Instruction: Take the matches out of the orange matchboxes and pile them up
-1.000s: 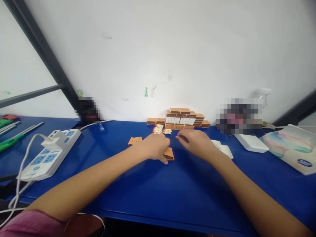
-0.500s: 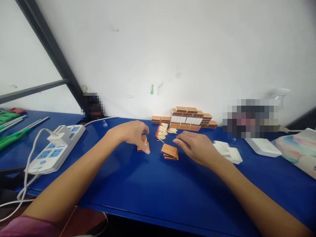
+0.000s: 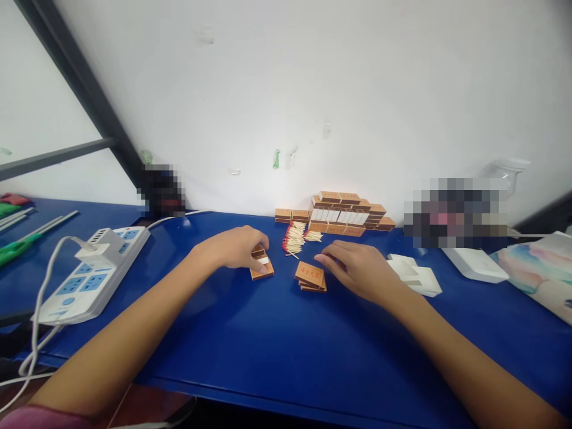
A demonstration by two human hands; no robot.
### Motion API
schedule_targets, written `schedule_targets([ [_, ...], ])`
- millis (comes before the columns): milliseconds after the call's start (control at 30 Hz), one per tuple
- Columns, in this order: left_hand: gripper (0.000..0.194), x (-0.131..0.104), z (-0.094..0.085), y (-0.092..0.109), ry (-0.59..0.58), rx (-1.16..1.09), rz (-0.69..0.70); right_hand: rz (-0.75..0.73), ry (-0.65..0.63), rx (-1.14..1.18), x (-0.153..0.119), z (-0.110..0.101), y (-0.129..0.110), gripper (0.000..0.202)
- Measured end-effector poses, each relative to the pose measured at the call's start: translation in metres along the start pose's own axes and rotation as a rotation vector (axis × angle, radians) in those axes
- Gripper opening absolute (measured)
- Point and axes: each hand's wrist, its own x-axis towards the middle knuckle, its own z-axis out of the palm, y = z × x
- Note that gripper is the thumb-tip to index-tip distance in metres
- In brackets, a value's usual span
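Note:
My left hand (image 3: 236, 247) is closed on an orange matchbox (image 3: 258, 253), thumb and fingers at its sides; the box is tilted just above another matchbox (image 3: 262, 273) lying on the blue table. Between my hands sits a small, uneven stack of matchboxes (image 3: 310, 274). Close to that stack's right side is my right hand (image 3: 353, 265), fingers bent and apart, holding nothing. Behind the stack lies a pile of red-tipped matches (image 3: 294, 237), with a smaller bundle of matches (image 3: 313, 236) on its right.
Against the wall stands a built-up row of matchboxes (image 3: 342, 214). White trays (image 3: 415, 275) and a white box (image 3: 476, 266) are at right. A power strip (image 3: 96, 277) with a white cable lies at left, near green-handled tools (image 3: 18, 249).
My left hand has closed on the upper left matchbox and tilted it, so more of the lower box shows. The view has shifted slightly. My right hand stays beside the stack.

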Motion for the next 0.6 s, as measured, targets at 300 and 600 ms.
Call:
schedule_targets([
  [300, 0.057, 0.003, 0.003, -0.014, 0.019, -0.228, 0.053, 0.019, 0.001, 0.014, -0.002, 0.003, 0.006, 0.045],
  [600, 0.056, -0.015, -0.003, 0.005, -0.127, -0.261, 0.186, 0.056, -0.005, -0.023, -0.002, 0.005, 0.012, 0.043],
])
